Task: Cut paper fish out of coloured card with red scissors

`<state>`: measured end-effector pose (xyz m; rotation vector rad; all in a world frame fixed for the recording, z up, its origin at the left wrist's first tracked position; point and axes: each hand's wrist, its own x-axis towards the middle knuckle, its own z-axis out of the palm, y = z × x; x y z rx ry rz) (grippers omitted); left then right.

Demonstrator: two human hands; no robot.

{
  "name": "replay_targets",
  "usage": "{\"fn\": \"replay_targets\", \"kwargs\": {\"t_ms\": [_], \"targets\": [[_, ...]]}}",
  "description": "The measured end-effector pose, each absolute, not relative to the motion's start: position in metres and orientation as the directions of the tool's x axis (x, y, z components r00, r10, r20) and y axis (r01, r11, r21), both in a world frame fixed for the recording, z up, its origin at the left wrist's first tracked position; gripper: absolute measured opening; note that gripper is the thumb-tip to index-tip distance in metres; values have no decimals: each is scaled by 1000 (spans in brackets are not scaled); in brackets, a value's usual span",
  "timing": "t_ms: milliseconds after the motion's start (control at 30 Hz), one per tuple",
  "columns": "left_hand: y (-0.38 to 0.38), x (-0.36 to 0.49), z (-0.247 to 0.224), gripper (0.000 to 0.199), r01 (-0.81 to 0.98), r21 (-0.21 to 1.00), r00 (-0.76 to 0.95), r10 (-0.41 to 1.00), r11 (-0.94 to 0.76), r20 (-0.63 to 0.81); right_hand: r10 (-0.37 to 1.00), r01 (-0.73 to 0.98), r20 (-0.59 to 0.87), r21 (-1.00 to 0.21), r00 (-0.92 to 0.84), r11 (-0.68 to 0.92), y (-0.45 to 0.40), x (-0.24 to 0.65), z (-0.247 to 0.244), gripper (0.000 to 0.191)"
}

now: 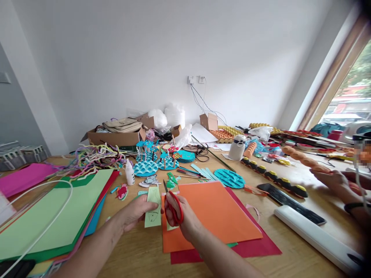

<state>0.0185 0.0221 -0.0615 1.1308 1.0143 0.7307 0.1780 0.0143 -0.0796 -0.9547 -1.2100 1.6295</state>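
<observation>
My left hand (137, 211) pinches a strip of pale green paper (153, 221) with a fish shape drawn on it in dark lines. Just to its right, my right hand (185, 218) is wrapped round the handles of red-handled scissors (179, 204). Their dark blades point up and away, beside the strip's right edge. Orange paper sheets (214, 208) lie under and to the right of my right hand, over a dark red sheet (257, 247). Beyond my hands are a grey paper cutout (150, 180), green cut paper pieces (172, 180) and a red paper cutout (122, 191).
A white glue bottle (129, 173) stands left of centre, near blue wavy discs (145, 168). Stacked coloured paper (58, 212) covers the left side. At right lie a phone (290, 202) and a long white case (315, 235). Another person's hands (333, 185) hold an orange bumpy strip.
</observation>
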Motion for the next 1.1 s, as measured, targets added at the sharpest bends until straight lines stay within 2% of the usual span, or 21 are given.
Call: {"fn": "replay_targets", "kwargs": {"t_ms": [100,200,333,867,1100], "targets": [[26,17,-63,25,68,952,317,898,299,-305,972,-233,-50,-967,-230,-105,19,181,-77,42],[32,16,-67,28,71,965,257,930,252,-261,990,-274,-19,-960,-141,-58,25,185,-79,40],[38,15,-74,27,75,981,173,967,178,-188,998,-191,54,-981,-45,44,33,187,-85,37],[40,18,-76,31,45,995,-10,996,94,-93,993,-17,119,-993,10,120,44,191,-92,26],[47,18,-82,45,44,998,-47,998,39,-37,984,61,168,-985,67,164,52,191,-104,27]]}}
